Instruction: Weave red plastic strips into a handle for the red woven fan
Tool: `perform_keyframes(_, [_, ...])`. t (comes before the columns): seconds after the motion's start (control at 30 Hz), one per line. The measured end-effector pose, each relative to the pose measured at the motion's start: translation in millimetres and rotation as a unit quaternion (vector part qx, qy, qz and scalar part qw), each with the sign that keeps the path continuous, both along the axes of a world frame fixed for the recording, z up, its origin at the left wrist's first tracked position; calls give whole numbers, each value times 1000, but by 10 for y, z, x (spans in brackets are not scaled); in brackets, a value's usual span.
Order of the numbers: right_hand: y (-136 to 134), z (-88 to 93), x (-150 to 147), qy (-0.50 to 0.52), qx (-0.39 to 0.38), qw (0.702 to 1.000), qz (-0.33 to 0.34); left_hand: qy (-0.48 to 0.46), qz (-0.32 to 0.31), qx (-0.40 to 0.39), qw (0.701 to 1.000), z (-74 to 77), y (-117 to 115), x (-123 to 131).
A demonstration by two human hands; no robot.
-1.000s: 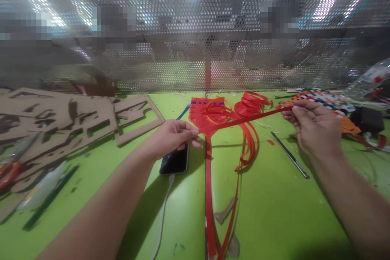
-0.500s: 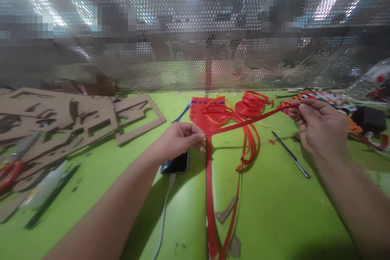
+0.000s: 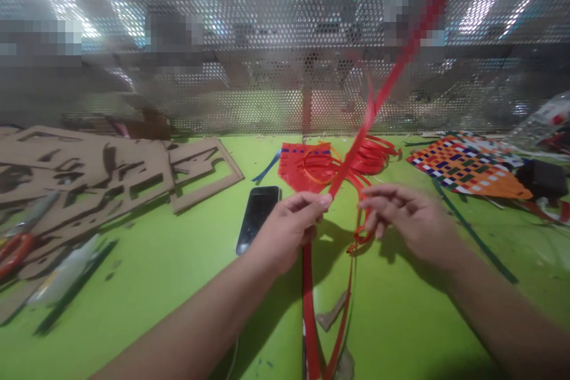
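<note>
My left hand [image 3: 294, 222] pinches a long flat red strip [image 3: 356, 139] between thumb and fingertips. From there the strip rises up and right into the air, its far end blurred. Below the hand, a red length [image 3: 310, 314] hangs toward the front edge. My right hand [image 3: 409, 219], somewhat blurred, hovers with its fingers parted beside thin red looped strips [image 3: 363, 237]; no held thing shows in it. Behind the hands lies a red woven piece [image 3: 291, 175] with a blue band, partly under an orange loop. A red coil [image 3: 367, 157] sits to its right.
A phone [image 3: 256, 214] lies beside my left hand. Cardboard cutouts [image 3: 89, 178], orange-handled scissors [image 3: 15, 252] and a dark green strip [image 3: 75, 288] occupy the left. Rightward are a checkered woven piece [image 3: 467, 166], a black block [image 3: 543, 178] and a bottle [image 3: 541, 122]. A perforated screen [image 3: 267, 83] stands behind.
My right hand has let go of the red strip and moved left toward the loops. The strip now swings upward from my left hand, which has shifted right and nearer, uncovering the phone.
</note>
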State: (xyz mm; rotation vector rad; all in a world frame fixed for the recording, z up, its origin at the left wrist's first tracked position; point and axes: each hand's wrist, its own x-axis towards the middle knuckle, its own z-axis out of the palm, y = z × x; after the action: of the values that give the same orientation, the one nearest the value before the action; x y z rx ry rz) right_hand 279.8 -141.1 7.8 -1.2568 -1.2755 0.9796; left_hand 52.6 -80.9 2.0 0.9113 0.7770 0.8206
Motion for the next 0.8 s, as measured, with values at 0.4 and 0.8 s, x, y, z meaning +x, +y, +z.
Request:
perform_keyframes(0.4, [-222,19,-413,-14,-36,998,47,-27,-9,-6,1000,14,-349,145])
perform_keyframes(0.8, [-238,-146,-393,-23,-40,999,29,38,13,55,998,-16,-340,152])
